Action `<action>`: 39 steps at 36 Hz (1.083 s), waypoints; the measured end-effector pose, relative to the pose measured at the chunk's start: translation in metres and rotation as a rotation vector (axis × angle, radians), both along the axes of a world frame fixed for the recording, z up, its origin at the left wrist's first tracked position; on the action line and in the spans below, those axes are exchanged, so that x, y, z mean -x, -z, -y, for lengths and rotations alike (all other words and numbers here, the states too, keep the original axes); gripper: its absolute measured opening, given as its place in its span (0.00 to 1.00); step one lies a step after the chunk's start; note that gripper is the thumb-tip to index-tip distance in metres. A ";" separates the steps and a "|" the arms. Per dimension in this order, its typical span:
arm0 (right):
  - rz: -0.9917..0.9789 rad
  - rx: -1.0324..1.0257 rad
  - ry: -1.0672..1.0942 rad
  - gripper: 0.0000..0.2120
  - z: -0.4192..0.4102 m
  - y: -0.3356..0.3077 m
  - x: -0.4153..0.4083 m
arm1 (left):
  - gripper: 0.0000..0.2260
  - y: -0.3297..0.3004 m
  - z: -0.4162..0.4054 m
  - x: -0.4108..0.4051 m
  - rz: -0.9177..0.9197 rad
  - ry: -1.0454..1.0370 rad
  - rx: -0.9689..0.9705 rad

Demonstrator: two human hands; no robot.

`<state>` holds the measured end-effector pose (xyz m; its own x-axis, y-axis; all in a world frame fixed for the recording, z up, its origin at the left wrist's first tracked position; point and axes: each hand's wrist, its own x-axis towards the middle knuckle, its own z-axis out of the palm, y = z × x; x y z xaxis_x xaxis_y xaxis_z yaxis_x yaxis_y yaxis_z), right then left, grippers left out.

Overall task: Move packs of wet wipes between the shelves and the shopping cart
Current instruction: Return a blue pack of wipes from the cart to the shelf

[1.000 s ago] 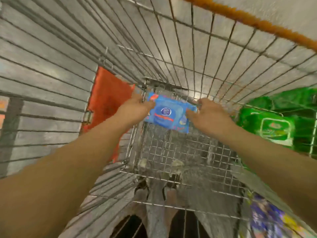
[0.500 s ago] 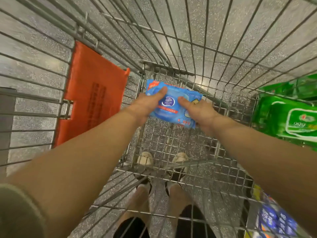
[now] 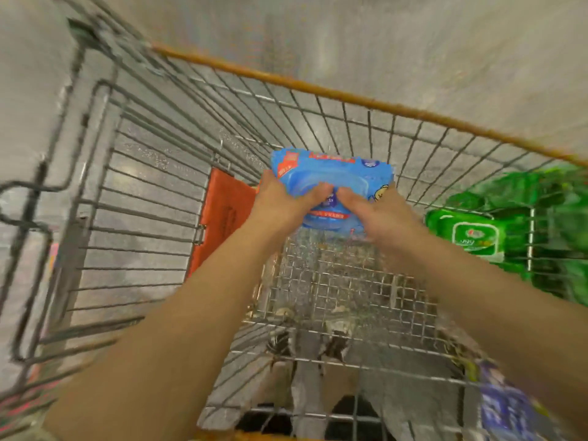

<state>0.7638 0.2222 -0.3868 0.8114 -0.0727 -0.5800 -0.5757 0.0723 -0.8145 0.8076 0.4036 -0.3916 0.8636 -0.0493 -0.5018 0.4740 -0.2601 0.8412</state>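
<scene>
Wet-wipe pack (image 3: 331, 189), blue, now sits higher in view than half a second ago, tilted up near the cart's far wall, which suggests it is being lifted out toward the shelves. Left hand (image 3: 283, 205) and right hand (image 3: 378, 214) grip its lower edge, thumbs meeting on the front. Green packs (image 3: 471, 237) lie beyond the cart's (image 3: 318, 93) wire wall at three o'clock.

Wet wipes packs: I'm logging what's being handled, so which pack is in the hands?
The blue pack, gripped by the left hand and right hand over the cart; the green pack sits untouched to the right.
</scene>
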 end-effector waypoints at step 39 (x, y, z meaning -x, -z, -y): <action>0.465 0.767 0.603 0.12 0.062 -0.459 0.357 | 0.14 -0.422 0.153 0.219 0.736 1.070 0.471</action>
<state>0.4063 0.1600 0.0719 0.6495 -0.7462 0.1460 -0.2387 -0.3824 -0.8926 0.5888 0.2508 0.0302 0.3538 -0.8865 0.2981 -0.3623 0.1639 0.9175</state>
